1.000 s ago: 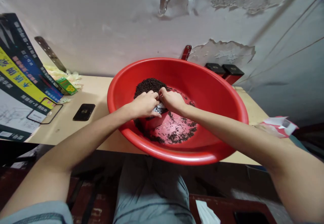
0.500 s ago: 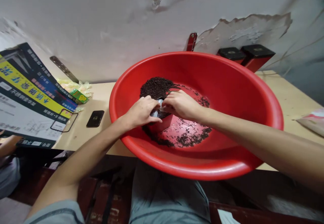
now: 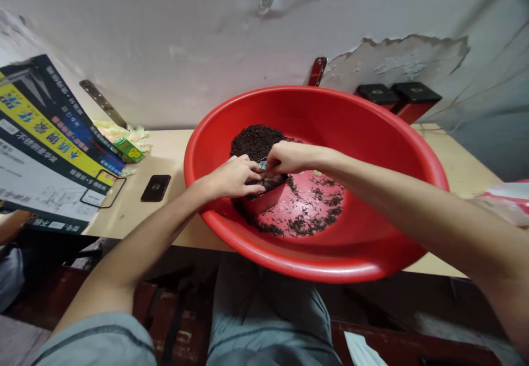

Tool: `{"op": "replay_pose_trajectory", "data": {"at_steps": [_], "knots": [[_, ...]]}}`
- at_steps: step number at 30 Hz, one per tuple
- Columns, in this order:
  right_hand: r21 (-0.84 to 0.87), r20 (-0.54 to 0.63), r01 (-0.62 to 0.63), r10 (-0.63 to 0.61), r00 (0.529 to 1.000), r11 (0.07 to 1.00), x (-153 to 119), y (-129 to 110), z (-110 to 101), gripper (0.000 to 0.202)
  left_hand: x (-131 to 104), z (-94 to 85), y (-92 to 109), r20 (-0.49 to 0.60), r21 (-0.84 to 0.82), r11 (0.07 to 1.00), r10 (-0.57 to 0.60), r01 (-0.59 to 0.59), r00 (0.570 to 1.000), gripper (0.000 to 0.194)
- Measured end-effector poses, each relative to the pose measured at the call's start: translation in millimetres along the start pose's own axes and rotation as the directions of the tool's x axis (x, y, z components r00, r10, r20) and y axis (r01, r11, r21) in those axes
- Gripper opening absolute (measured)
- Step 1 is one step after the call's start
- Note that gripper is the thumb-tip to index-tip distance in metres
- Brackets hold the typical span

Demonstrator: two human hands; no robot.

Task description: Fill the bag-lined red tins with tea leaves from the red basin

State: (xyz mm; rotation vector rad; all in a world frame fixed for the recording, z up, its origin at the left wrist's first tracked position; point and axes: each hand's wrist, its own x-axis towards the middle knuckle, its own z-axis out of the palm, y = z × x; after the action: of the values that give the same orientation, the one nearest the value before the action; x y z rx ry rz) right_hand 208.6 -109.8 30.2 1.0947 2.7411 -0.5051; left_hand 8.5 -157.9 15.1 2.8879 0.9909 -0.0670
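Inside a large red basin (image 3: 343, 261) stands a red tin (image 3: 268, 200) with a dark rim. A clear plastic bag (image 3: 262, 165) shows at its top. My left hand (image 3: 235, 177) is closed at the left of the tin's mouth, its fingers and thumb on the bag there. At the right of the mouth, my right hand (image 3: 291, 156) pinches the bag from above with bent fingers. Behind the tin lies a heap of dark, dry tea leaves (image 3: 254, 139), and loose leaves (image 3: 309, 222) are scattered over the basin floor. My hands hide part of the bag.
On the wooden table (image 3: 185, 233) left of the basin lie a black phone-like slab (image 3: 156, 188), a thin dark frame (image 3: 118, 192), a green box (image 3: 129, 150) and printed cardboard (image 3: 49, 151). Two red-and-black boxes (image 3: 415, 98) stand behind the basin. Someone's arm (image 3: 14, 225) shows far left.
My right hand has lifted slightly and its fingers now point down into the tin's mouth. My left hand's fingers have drawn closer together. More of the tin's rim shows, and the view has shifted a little.
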Motion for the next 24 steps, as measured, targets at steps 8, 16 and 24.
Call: {"op": "replay_pose_trajectory", "data": {"at_steps": [8, 16, 24], "knots": [[-0.193, -0.004, -0.141, 0.143, 0.990, 0.971, 11.1, -23.3, -4.9, 0.019, -33.1, -6.4, -19.2, -0.168, -0.278, 0.960, -0.077, 0.027, 0.983, 0.029], [-0.515, -0.121, -0.067, 0.005, 0.993, 0.854, -30.7, -59.1, 29.8, 0.032, -150.8, 55.0, -150.1, -0.200, -0.440, 0.217, -0.970, 0.871, 0.141, 0.046], [-0.228, -0.203, -0.115, 0.068, 0.977, 0.967, -11.4, -25.8, 12.2, 0.026, -202.9, 147.8, -149.7, 0.021, -0.203, 0.007, -1.000, 0.979, 0.011, 0.087]]}}
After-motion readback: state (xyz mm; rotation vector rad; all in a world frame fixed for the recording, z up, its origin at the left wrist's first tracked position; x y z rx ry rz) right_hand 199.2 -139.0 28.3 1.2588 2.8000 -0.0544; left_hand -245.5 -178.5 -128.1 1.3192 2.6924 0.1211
